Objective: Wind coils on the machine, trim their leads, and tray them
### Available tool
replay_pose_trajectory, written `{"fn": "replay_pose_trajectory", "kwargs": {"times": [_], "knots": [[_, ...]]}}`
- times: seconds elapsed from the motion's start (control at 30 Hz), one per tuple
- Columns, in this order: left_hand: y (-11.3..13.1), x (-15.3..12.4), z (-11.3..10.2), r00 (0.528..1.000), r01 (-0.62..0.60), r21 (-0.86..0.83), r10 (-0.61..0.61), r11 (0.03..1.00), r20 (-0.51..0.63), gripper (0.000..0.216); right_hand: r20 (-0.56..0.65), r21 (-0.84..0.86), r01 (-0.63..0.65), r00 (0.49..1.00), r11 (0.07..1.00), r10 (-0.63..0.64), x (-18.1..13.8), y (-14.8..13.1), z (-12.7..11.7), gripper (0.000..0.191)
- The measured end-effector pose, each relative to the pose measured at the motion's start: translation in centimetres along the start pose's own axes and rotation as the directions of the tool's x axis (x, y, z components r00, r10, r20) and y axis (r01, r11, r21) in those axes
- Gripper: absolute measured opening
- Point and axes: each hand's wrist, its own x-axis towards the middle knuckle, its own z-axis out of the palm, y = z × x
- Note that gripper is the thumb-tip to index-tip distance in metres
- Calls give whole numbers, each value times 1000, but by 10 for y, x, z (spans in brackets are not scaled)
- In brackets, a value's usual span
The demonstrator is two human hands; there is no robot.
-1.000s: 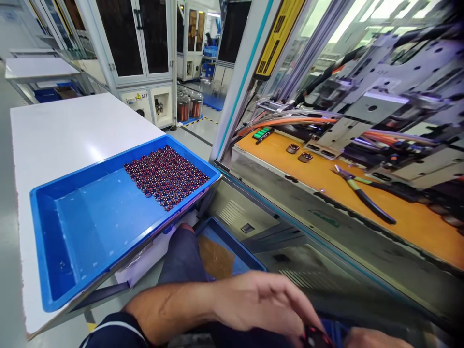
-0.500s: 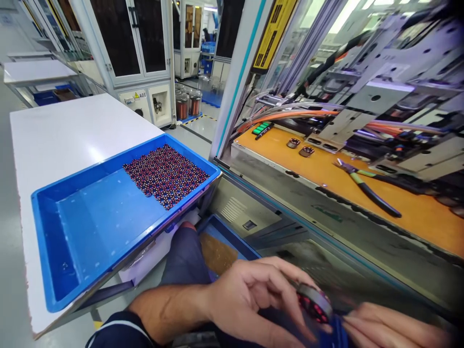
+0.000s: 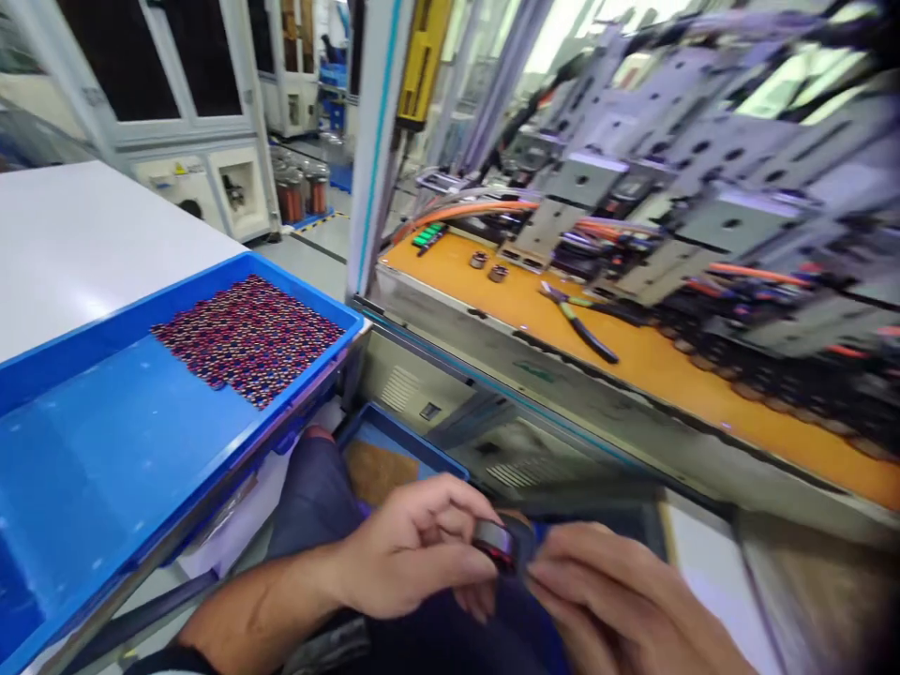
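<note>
So the little ring-shaped part (image 3: pixel 496 541) is up over the person's lap, pinched between the thumb and curled fingers of the left hand (image 3: pixel 414 553), forearm angling in from lower left. The right hand (image 3: pixel 619 586) is just beside it, fingertips bunched together, though it's too blurry to tell if they're gripping anything. Versus half a second ago, the blue tray (image 3: pixel 133 459) and pliers (image 3: pixel 580 324) sit further left in view.
</note>
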Motion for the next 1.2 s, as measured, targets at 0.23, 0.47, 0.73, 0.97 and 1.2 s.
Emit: {"fn": "replay_pose_trajectory", "kwargs": {"times": [0.23, 0.47, 0.73, 0.97, 1.2], "knots": [[3, 8, 8, 936, -349, 32, 350, 936, -20, 36, -76, 62, -161, 983, 985, 165, 14, -12, -1, 11], [3, 18, 3, 997, 79, -27, -78, 997, 27, 43, -2, 269, -119, 992, 956, 124, 4, -3, -10, 15], [2, 16, 11, 997, 60, 120, -54, 991, -47, 24, -62, 222, -182, 978, 958, 200, 3, -1, -8, 14], [1, 18, 15, 964, -239, 193, 257, 952, -70, 31, -104, 228, -236, 959, 945, 264, 5, -3, -6, 15], [0, 20, 16, 896, -373, 314, 427, 873, -124, 30, -173, 292, -298, 918, 909, 357, 4, -9, 3, 12]]}}
